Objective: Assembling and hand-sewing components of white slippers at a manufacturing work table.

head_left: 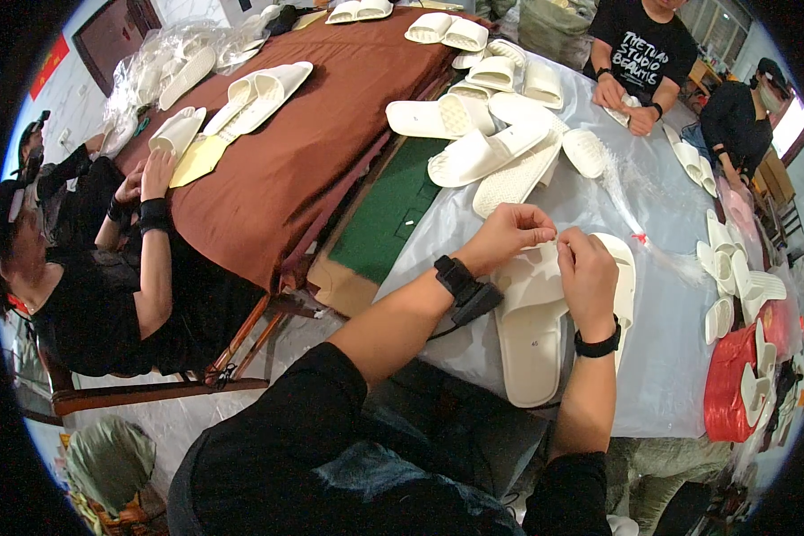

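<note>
Head view: both hands, left hand (506, 234) and right hand (586, 272), pinch shut on a white slipper pair (533, 322) lying on the grey table cover (670, 357). More white slippers (487, 147) are heaped beyond, a red bag (728, 389) sits at right, and a clear plastic bundle with a red tag (630, 210) lies near.

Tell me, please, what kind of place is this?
Probably a small workshop where slippers are packed or finished: many white slippers on long tables, clear plastic bags, and several people working by hand.

Long table (661, 375) under grey and maroon cloths (313, 152), pale concrete floor (232, 411), bright window (791, 125)
</note>
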Demonstrator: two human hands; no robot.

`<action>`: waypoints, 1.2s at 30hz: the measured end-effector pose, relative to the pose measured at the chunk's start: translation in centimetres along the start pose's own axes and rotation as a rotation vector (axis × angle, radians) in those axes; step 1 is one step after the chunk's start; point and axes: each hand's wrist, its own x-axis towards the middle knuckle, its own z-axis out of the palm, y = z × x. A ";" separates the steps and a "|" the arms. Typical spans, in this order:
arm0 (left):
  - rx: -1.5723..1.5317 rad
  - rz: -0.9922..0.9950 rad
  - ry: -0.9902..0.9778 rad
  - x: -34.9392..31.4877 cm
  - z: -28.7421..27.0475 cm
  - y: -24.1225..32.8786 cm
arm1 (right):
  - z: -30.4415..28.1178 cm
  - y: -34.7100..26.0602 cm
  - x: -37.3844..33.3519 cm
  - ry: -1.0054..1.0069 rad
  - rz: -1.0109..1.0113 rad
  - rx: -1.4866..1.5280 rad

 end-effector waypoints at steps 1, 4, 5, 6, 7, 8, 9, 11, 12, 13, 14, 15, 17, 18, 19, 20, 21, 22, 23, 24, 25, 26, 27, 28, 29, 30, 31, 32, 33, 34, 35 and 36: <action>-0.001 -0.003 0.003 -0.1 0.1 0.2 | 0.0 0.0 0.0 0.001 0.001 0.002; -0.002 -0.005 0.037 -0.2 0.0 0.3 | -0.1 -0.1 0.2 -0.003 0.000 0.007; -0.002 -0.010 0.025 -0.1 -0.1 0.2 | -0.1 -0.2 0.2 -0.006 -0.001 0.008; -0.006 -0.016 0.006 0.0 -0.1 0.1 | 0.0 -0.1 0.1 -0.009 0.002 0.005; -0.008 -0.019 0.004 0.0 0.0 0.0 | 0.0 0.0 0.1 -0.011 0.007 0.010; -0.026 -0.003 -0.009 0.1 0.0 -0.1 | 0.1 0.1 0.1 -0.014 0.011 0.014; -0.040 0.014 -0.021 0.0 0.1 0.0 | 0.1 0.1 0.1 -0.013 0.011 0.014; -0.038 0.012 -0.017 0.0 0.1 0.0 | 0.1 0.1 0.1 -0.024 0.023 0.018; -0.037 0.010 -0.012 0.0 0.1 0.0 | 0.0 0.1 0.0 -0.023 0.023 0.018; -0.037 0.011 -0.013 0.0 0.1 0.0 | 0.0 0.0 0.0 -0.025 0.003 0.026; -0.044 0.016 -0.013 0.0 0.1 -0.1 | 0.0 0.0 0.0 -0.028 -0.016 0.033; -0.051 0.020 -0.012 0.0 0.1 -0.1 | 0.0 -0.1 0.0 -0.027 -0.017 0.035; -0.054 0.025 -0.016 0.0 0.0 -0.2 | 0.0 -0.2 0.1 -0.033 -0.029 0.033; -0.058 0.030 -0.024 0.0 0.0 -0.1 | -0.1 -0.2 0.1 -0.032 -0.028 0.032; -0.059 0.031 -0.026 0.0 0.1 0.0 | -0.1 -0.2 0.1 -0.028 -0.030 0.027; -0.048 0.014 -0.023 0.0 0.2 0.1 | -0.2 -0.2 0.0 -0.023 -0.032 0.022; -0.035 -0.003 -0.018 0.0 0.2 0.1 | -0.1 -0.2 0.1 -0.023 -0.031 0.023; -0.035 -0.004 -0.018 0.0 0.2 0.1 | -0.1 -0.1 0.1 -0.021 -0.034 0.024; -0.032 -0.002 -0.015 0.0 0.2 0.1 | 0.0 -0.1 0.1 -0.020 -0.037 0.025; -0.030 0.000 -0.011 0.0 0.2 0.1 | -0.1 -0.1 0.1 -0.020 -0.037 0.025; -0.029 0.000 -0.011 0.0 0.1 0.1 | -0.1 -0.2 0.1 -0.022 -0.034 0.026; -0.020 -0.006 -0.003 0.0 0.1 0.1 | -0.1 -0.3 0.1 -0.025 -0.031 0.027; -0.010 -0.011 0.006 0.0 0.1 0.2 | -0.1 -0.3 0.1 -0.025 -0.032 0.028; -0.009 -0.011 0.007 -0.1 0.1 0.2 | 0.0 -0.3 0.2 -0.022 -0.028 0.036; -0.003 0.002 0.024 -0.2 0.1 0.3 | 0.0 -0.3 0.2 -0.020 -0.025 0.043; 0.000 0.015 0.038 -0.2 0.2 0.4 | 0.0 -0.3 0.2 -0.019 -0.023 0.040; -0.002 0.015 0.034 -0.2 0.3 0.6 | -0.1 -0.2 0.1 -0.011 -0.020 0.037; 0.023 0.018 0.055 -0.2 0.3 0.8 | -0.1 -0.2 0.1 -0.003 -0.017 0.033; 0.049 0.023 0.077 -0.2 0.1 0.9 | -0.1 -0.1 0.1 -0.001 -0.016 0.030; 0.047 0.023 0.072 -0.1 0.0 0.9 | -0.1 0.0 0.1 0.014 -0.023 0.029; 0.041 0.057 0.087 0.0 -0.3 0.8 | -0.1 0.0 0.1 0.028 -0.030 0.027; 0.034 0.090 0.099 0.1 -0.4 1.0 | -0.1 0.1 0.1 0.030 -0.025 0.021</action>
